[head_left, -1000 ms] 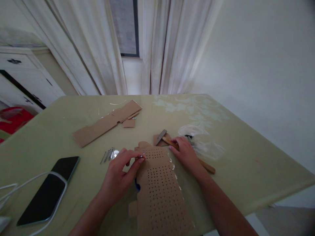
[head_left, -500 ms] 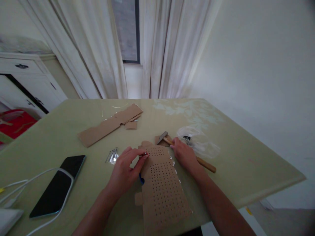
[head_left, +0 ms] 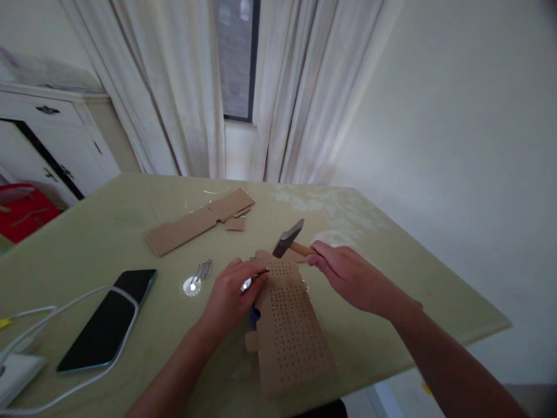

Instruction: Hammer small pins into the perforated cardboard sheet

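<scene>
The hammer (head_left: 288, 238), previously flat on the table (head_left: 418, 290), was lifted in the closed right hand (head_left: 348, 277); a nail (head_left: 261, 271) was pinched by the left hand (head_left: 230, 296) at the perforated cardboard's (head_left: 289, 331) twelve o'clock edge.

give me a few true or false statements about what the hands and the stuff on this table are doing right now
1. The right hand holds a hammer raised off the table. True.
2. The left hand rests on the phone. False: it pinches a nail at the top of the holed cardboard; the phone lies apart to the left.
3. Spare nails lie left of the left hand. True.
4. The hammer head touches the holed cardboard. False: it is above it.
5. A plain cardboard strip lies farther back on the table. True.
</scene>
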The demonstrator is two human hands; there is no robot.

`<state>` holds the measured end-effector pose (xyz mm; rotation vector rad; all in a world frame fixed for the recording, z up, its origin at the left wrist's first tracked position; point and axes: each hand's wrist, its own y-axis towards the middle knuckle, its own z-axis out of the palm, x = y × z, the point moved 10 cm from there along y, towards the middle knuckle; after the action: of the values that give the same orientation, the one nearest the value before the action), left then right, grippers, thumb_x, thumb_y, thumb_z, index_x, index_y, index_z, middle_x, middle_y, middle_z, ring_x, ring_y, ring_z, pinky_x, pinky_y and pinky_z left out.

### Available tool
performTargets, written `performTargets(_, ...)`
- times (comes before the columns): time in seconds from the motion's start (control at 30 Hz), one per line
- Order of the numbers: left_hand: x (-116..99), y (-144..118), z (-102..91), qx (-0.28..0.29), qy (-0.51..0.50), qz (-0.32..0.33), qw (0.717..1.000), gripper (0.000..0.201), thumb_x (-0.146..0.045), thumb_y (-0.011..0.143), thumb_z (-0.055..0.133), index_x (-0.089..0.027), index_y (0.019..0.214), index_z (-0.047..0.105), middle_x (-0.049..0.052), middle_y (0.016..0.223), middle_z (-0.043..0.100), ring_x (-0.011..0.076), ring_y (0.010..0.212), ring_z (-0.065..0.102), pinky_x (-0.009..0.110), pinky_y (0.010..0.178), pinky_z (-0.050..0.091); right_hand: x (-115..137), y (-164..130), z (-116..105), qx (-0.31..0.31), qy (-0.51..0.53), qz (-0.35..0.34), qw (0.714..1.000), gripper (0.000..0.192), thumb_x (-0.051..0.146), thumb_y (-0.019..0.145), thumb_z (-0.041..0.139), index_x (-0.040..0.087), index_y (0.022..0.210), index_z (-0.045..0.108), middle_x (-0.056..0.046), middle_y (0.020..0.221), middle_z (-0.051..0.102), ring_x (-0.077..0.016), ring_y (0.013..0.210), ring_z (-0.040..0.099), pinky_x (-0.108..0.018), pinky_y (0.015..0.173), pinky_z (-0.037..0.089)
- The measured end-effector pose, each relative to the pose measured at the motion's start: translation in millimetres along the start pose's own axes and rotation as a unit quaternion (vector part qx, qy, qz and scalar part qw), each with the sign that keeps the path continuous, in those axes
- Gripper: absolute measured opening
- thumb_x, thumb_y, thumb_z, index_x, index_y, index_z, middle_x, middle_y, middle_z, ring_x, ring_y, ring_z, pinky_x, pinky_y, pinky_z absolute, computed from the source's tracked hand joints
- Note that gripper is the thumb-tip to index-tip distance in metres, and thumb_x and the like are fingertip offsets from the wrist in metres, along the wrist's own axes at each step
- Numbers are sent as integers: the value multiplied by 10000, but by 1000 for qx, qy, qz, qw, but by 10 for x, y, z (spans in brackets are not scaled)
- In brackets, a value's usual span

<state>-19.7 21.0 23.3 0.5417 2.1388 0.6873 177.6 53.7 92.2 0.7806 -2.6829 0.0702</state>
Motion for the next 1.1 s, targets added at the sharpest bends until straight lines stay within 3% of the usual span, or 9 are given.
performTargets(0.1, -12, 13, -1, -1, -1, -3, 1000, 126, -227, 1038, 656, -240, 1024, 781, 22, 929, 842, 206, 802, 731, 366, 805, 542, 99, -32, -41, -8, 7, 2, 1000, 370, 458, 1179, 343, 227, 934, 498, -22, 790, 630, -206, 762, 595, -327, 712, 316)
performTargets(0.3, 21, 16, 25, 4, -10, -18, 1000, 127, -231, 1031, 660, -240, 1012, 785, 18, 907, 834, 211, 804, 725, 359, 786, 539, 179, -30, 163, 31, -46, -13, 998, 346, 407, 1175, 384, 215, 931, 537, -43, 818, 655, -212, 757, 585, -325, 697, 305)
performTargets(0.47, 50, 8, 36, 5, -18, -26, 999, 144, -242, 1035, 650, -244, 1031, 794, 25, 938, 842, 217, 839, 728, 357, 804, 542, 205, -15, 29, -11, -19, -6, 1000, 351, 412, 1182, 359, 214, 955, 540, -48, 828, 687, -212, 789, 638, -325, 710, 335)
performTargets(0.67, 41, 1, 53, 15, -18, -22, 999, 125, -221, 1030, 658, -236, 1003, 779, 13, 911, 827, 208, 806, 713, 358, 795, 527, 185, -17, 172, 37, -60, -9, 997, 355, 410, 1177, 376, 213, 946, 559, -51, 826, 675, -221, 768, 606, -332, 700, 320)
performTargets(0.83, 61, 4, 44, 6, -25, -22, 999, 123, -241, 1029, 663, -240, 1023, 785, 18, 909, 825, 210, 815, 714, 353, 790, 532, 167, -23, 70, 3, -36, 5, 999, 346, 386, 1182, 355, 208, 965, 558, -48, 832, 690, -215, 785, 632, -328, 710, 328)
performTargets(0.93, 68, 5, 62, 15, -29, -29, 999, 125, -234, 1019, 662, -241, 999, 785, 17, 877, 801, 210, 811, 706, 362, 809, 542, 189, -39, 146, 28, -52, 0, 998, 358, 398, 1183, 360, 204, 961, 564, -51, 835, 684, -223, 790, 630, -330, 713, 324)
performTargets(1.1, 120, -14, 62, 11, -61, -71, 996, 128, -242, 1001, 686, -241, 974, 811, 56, 1046, 742, 212, 966, 723, 347, 874, 579, 201, -65, 134, 32, -60, 4, 998, 357, 409, 1183, 374, 206, 968, 574, -45, 829, 672, -220, 778, 618, -328, 703, 308)
